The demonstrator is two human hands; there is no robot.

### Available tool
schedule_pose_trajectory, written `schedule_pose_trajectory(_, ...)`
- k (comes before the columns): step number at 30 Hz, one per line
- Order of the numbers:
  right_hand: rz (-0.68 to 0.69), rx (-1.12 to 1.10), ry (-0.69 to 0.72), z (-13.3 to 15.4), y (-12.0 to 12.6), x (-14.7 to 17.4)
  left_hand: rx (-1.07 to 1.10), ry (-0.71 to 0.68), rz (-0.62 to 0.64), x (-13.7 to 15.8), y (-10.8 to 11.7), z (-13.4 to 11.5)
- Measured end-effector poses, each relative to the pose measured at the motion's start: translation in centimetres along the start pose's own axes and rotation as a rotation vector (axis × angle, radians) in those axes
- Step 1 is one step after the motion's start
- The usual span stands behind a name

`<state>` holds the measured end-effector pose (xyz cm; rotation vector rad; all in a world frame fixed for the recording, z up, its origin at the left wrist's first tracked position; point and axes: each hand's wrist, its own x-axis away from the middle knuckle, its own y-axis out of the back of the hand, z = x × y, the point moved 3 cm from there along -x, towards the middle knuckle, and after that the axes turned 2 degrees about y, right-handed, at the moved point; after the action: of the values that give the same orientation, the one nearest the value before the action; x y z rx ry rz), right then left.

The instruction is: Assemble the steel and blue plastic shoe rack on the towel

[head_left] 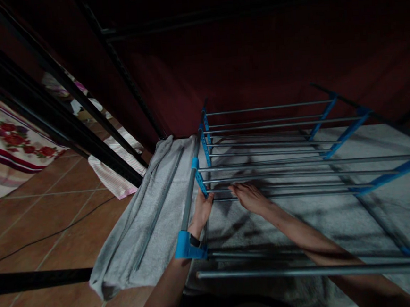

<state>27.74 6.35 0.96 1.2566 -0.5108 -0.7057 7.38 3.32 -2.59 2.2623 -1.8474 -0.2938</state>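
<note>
A rack of grey metal tubes point(287, 164) joined by blue plastic brackets point(202, 182) lies on its side on a grey blanket. My left hand point(201, 213), with a dark band at the wrist, is closed on the lower end of a blue bracket, where the thin rods meet it. Close to it on the right, my right hand point(250, 197) is closed with its fingertips on one of the thin rods point(300, 187). A blue corner joint point(184, 245) sits at the near end of the left side tube point(189, 202), beside my left forearm.
One loose tube point(159, 209) lies on the grey blanket point(127, 254) at left. Another tube point(306, 271) crosses in front of me, under or over my right forearm. Black metal posts point(56, 118) stand at left over a tiled floor point(63, 202) with a thin cable point(55, 235). Dark red cloth point(255, 69) hangs behind.
</note>
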Motion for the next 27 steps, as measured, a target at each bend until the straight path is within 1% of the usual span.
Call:
schedule_pose_trajectory(2,0.021,-0.007,-0.013,0.0,-0.1,0.1,-0.007,0.001,-0.070,0.0,-0.1,0.1)
schedule_pose_trajectory(7,0.005,0.019,0.032,-0.1,0.3,0.2,0.037,-0.023,-0.084,-0.3,-0.3,0.1)
schedule_pose_trajectory(9,0.004,0.022,0.053,-0.2,0.6,0.2,0.061,-0.018,-0.068,-0.2,-0.3,0.0)
schedule_pose_trajectory(12,-0.004,0.051,0.069,-0.1,0.9,0.1,0.117,0.055,-0.033,0.0,0.2,-0.2)
schedule_pose_trajectory(14,-0.016,0.092,0.080,-0.1,1.0,0.1,0.178,0.096,0.019,-0.3,0.9,-0.1)
schedule_pose_trajectory(15,-0.020,0.112,0.091,-0.2,1.0,0.0,0.188,0.097,0.068,-0.7,1.1,-0.1)
schedule_pose_trajectory(16,-0.022,0.129,0.102,-0.3,1.0,-0.1,0.185,0.092,0.114,-1.2,1.4,-0.2)
schedule_pose_trajectory(19,-0.012,0.162,0.116,-0.7,1.0,-0.3,0.072,0.123,0.160,-3.1,2.0,-0.1)
schedule_pose_trajectory(21,-0.005,0.171,0.112,-0.8,1.1,-0.3,0.001,0.129,0.191,-3.8,1.9,-0.2)
schedule_pose_trajectory(24,-0.039,0.187,0.111,-0.4,1.9,0.4,0.058,0.110,0.175,-3.8,1.6,-0.7)
schedule_pose_trajectory(27,-0.093,0.211,0.185,0.4,2.7,1.9,0.140,0.115,0.124,-3.2,1.2,-1.1)
